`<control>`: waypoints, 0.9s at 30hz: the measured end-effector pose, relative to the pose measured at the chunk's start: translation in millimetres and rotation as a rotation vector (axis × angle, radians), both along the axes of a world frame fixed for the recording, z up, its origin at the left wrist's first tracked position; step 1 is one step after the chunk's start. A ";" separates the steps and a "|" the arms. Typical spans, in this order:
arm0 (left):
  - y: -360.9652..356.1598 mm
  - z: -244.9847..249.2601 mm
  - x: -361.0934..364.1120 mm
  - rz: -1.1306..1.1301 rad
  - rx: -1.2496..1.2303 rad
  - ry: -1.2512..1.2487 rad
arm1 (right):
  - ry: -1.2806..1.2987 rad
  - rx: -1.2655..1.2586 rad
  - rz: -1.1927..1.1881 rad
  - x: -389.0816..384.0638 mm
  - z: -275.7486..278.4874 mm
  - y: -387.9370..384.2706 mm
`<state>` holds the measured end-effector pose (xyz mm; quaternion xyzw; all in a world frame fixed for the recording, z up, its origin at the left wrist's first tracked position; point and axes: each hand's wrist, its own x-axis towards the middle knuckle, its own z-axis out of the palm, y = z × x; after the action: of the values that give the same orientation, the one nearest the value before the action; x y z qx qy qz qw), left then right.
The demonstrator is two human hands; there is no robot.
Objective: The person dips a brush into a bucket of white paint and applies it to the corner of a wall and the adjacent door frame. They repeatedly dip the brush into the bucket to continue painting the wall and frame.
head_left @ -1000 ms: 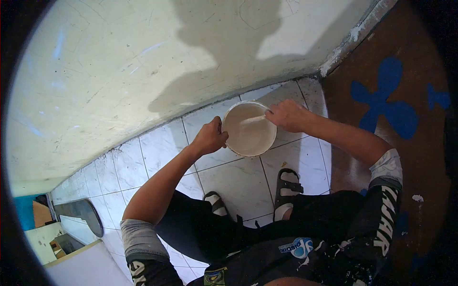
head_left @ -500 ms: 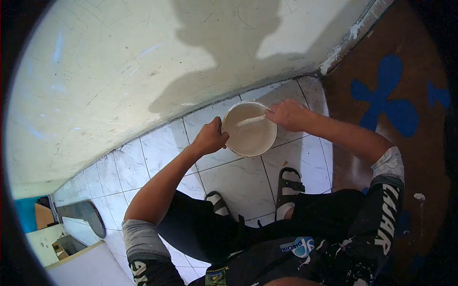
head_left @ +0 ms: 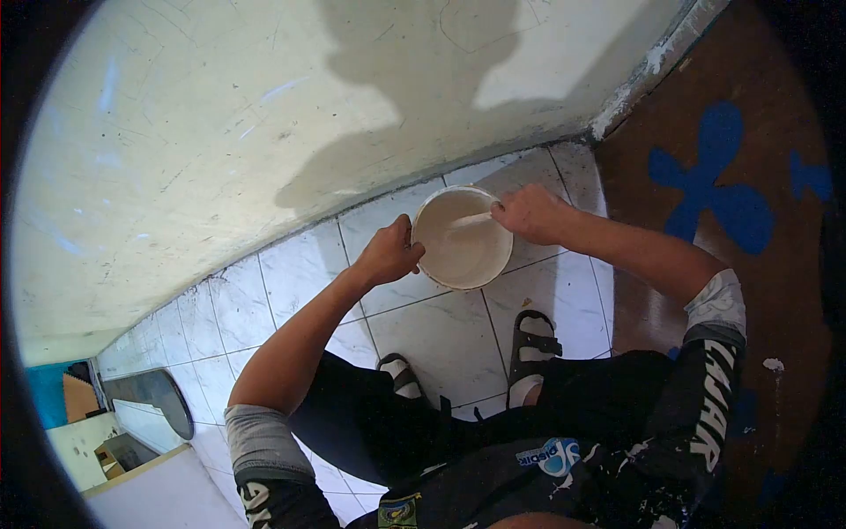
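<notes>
A round white bucket (head_left: 463, 269) with pale liquid inside is held over the tiled floor. My left hand (head_left: 389, 253) is closed on the left side of its rim. At the upper right of the bucket, my right hand (head_left: 534, 214) grips a whitish stick (head_left: 474, 219), whose other end reaches down into the liquid. How far the stick goes below the surface is hidden.
A scratched cream wall (head_left: 220, 132) rises in front. Brown surface with blue flower shapes (head_left: 648, 273) lies at the right. My sandalled feet (head_left: 533, 344) stand on white tiles (head_left: 432, 339). A dark rounded panel (head_left: 163, 392) and shelf items are at the lower left.
The stick has shifted slightly within the bucket and its lower part looks less distinct. Both hands keep nearly the same places.
</notes>
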<state>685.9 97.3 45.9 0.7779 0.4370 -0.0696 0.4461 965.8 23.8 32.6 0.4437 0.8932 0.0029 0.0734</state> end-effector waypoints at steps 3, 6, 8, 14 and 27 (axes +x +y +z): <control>2.7 -4.3 -3.0 0.012 -0.008 0.008 | 0.032 0.004 0.014 1.7 -2.2 -2.2; 1.9 -9.1 -3.0 0.027 -0.023 -0.016 | 0.022 -0.011 0.008 2.1 1.8 -2.8; 2.4 -6.7 -2.5 0.032 -0.033 -0.031 | 0.002 -0.012 0.009 2.4 0.8 -2.4; 3.6 -3.9 -0.3 0.022 -0.040 -0.018 | -0.019 -0.003 -0.001 4.0 -3.3 -1.8; 3.1 -7.1 -1.3 0.034 0.012 0.011 | 0.000 -0.053 -0.030 6.3 -3.1 -0.3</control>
<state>684.6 100.4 38.8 0.7726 0.4531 -0.0637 0.4402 972.2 23.5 29.5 0.4547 0.8863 -0.0218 0.0852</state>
